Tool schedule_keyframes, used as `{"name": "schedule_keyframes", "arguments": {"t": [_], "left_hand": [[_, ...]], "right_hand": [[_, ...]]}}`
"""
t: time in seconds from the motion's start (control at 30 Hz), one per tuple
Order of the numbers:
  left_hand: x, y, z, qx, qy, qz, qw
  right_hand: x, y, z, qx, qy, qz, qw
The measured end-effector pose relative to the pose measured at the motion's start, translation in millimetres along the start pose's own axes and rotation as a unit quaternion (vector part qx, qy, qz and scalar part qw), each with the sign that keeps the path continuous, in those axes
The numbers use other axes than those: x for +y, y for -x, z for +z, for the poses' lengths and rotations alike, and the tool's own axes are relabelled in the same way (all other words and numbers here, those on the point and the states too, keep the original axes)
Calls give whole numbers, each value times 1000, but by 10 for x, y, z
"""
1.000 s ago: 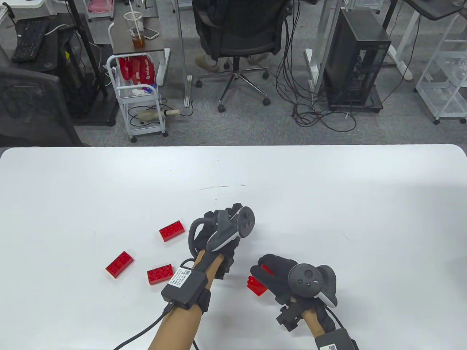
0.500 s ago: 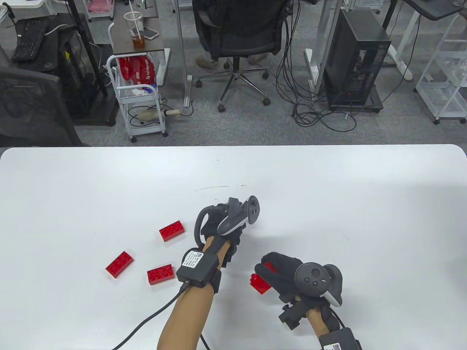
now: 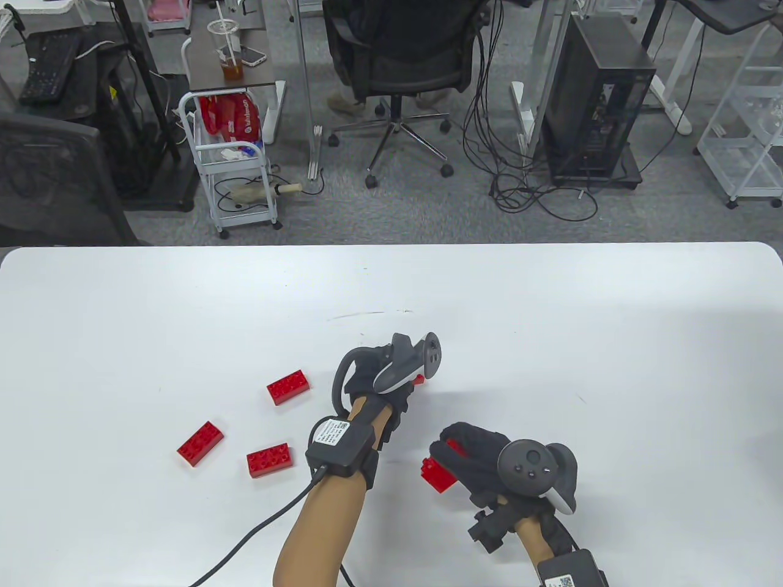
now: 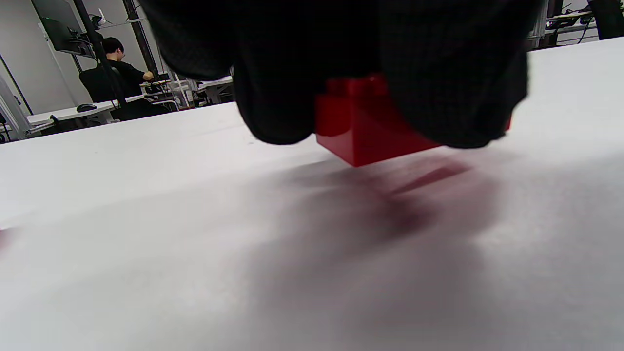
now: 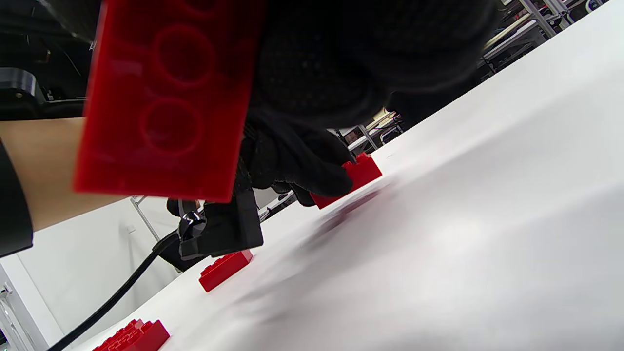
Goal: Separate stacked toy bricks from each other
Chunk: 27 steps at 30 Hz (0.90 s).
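My left hand grips a red brick and holds it just above the white table; only its tip shows in the table view. It also shows in the right wrist view. My right hand grips another red brick, lifted off the table; its hollow underside fills the right wrist view. Three loose red bricks lie to the left: one at the far left, one in the middle, one further back.
The table's far edge borders an office floor with a chair, a cart and a computer tower. A cable runs from my left wrist toward the near edge.
My left hand has moved a little right and away, turning its tracker on edge, with a red brick tip now showing. My right hand has shifted slightly right with its brick.
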State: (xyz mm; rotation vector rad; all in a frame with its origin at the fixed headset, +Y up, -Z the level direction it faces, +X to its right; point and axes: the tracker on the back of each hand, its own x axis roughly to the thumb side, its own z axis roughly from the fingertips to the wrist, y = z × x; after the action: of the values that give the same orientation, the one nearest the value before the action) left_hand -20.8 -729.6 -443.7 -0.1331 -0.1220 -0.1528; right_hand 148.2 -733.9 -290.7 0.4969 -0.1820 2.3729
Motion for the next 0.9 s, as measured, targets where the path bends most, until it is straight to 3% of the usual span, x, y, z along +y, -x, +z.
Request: {"name": "schedule_keyframes", "arguments": {"t": [0.57, 0.7, 0.9], "left_hand": [[-51, -54, 19, -7, 24, -42, 999], [94, 4, 137, -11, -6, -54, 998], [441, 142, 534, -45, -47, -22, 998]], "right_hand": [[-37, 15, 0, 6, 8, -2, 1000], [-46, 32, 2, 9, 14, -3, 1000], [-78, 42, 13, 13, 31, -11, 999]]}}
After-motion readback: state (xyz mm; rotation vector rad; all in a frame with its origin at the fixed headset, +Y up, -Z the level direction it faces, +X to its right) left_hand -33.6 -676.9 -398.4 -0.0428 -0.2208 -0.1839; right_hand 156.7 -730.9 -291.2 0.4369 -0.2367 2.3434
